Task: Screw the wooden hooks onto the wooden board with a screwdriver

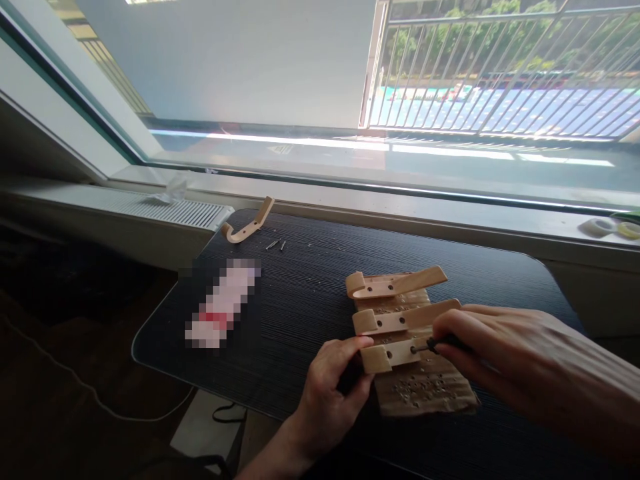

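My left hand [333,380] grips the curled end of the nearest bent wooden hook [377,359] between thumb and fingers. In my right hand [500,343] is a screwdriver [431,344] with a dark handle, its tip at one of that hook's two holes. The hook lies across a brown ridged board [430,400], which is dotted with small holes near its front end. Two similar wooden hooks, a middle one [389,323] and a far one [383,287], lie alongside on the same board. My right fingers partly cover the straight ends of the nearer hooks.
Another wooden hook [245,231] rests at the far left of the dark table [300,320], near loose screws [283,246]. A blurred pink-and-white item [225,303] lies at the left. Behind the table run a window sill [320,213] and a radiator [195,212]; tape rolls [597,227] sit at right.
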A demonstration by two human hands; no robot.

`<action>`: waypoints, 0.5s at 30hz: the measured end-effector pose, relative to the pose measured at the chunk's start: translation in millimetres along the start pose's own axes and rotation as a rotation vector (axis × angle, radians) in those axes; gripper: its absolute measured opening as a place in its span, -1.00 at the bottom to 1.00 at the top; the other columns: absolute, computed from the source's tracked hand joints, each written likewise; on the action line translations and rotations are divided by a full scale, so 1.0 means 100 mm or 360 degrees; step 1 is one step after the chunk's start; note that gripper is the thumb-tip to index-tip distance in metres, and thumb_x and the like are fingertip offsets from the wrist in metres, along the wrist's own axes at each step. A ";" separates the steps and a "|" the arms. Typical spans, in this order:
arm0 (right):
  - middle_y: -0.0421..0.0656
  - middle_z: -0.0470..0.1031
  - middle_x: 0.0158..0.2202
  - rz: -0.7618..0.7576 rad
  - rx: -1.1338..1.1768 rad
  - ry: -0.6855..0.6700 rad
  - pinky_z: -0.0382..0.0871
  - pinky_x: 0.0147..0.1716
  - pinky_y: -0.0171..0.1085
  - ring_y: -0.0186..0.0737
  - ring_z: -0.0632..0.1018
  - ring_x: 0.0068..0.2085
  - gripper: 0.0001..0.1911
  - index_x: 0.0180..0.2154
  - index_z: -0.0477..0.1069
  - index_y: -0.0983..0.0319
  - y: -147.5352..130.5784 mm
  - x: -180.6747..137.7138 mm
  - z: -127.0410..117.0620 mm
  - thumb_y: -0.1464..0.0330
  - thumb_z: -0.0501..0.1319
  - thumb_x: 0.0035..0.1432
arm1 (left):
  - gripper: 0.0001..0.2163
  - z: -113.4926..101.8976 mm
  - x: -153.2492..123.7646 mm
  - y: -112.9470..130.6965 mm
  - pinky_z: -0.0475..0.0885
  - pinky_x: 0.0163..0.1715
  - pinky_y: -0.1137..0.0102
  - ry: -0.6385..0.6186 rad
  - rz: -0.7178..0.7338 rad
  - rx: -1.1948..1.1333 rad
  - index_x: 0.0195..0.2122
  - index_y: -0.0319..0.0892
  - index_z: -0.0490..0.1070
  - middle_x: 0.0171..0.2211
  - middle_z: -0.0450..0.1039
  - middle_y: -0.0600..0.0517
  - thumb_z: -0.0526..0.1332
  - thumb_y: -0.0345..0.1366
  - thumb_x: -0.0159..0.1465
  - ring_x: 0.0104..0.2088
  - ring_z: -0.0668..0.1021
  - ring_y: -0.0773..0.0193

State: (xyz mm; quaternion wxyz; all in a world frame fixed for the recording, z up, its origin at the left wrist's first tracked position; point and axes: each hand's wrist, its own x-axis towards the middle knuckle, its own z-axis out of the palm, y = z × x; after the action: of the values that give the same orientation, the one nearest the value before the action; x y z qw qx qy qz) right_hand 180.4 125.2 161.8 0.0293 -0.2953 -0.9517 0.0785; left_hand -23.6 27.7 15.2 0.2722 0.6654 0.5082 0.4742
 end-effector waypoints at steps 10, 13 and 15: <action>-0.26 0.35 -0.57 -0.0009 0.0062 0.0078 0.10 -0.60 -0.33 -0.33 0.39 -0.59 -0.83 -0.45 0.16 0.17 0.02 0.00 0.04 0.37 0.02 0.22 | -0.57 -0.02 0.02 0.03 0.45 -0.08 0.31 0.0008 -0.0006 -0.0004 0.05 -0.08 0.26 -0.08 0.46 -0.03 0.20 -0.48 0.16 -0.11 0.50 0.23; -0.26 0.35 -0.57 0.0027 0.0019 0.0044 0.10 -0.60 -0.33 -0.33 0.39 -0.59 -0.84 -0.42 0.18 0.18 0.04 -0.02 0.07 0.34 0.01 0.24 | -0.57 -0.01 0.01 0.02 0.45 -0.08 0.32 0.0010 0.0000 -0.0007 0.05 -0.08 0.26 -0.08 0.46 -0.03 0.20 -0.49 0.16 -0.11 0.50 0.24; -0.26 0.35 -0.57 0.0053 -0.0023 0.0001 0.09 -0.60 -0.33 -0.34 0.38 -0.60 -0.82 -0.42 0.20 0.18 0.04 -0.03 0.06 0.33 0.00 0.25 | -0.57 0.00 0.00 0.01 0.45 -0.08 0.31 0.0011 0.0003 -0.0006 0.05 -0.08 0.26 -0.08 0.46 -0.03 0.20 -0.48 0.15 -0.10 0.50 0.23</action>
State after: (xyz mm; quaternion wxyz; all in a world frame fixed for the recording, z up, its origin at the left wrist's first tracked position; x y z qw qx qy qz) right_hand 184.3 125.7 155.4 0.0261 -0.3114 -0.9472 0.0718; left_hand -23.3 27.6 16.8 0.2711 0.6638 0.5076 0.4777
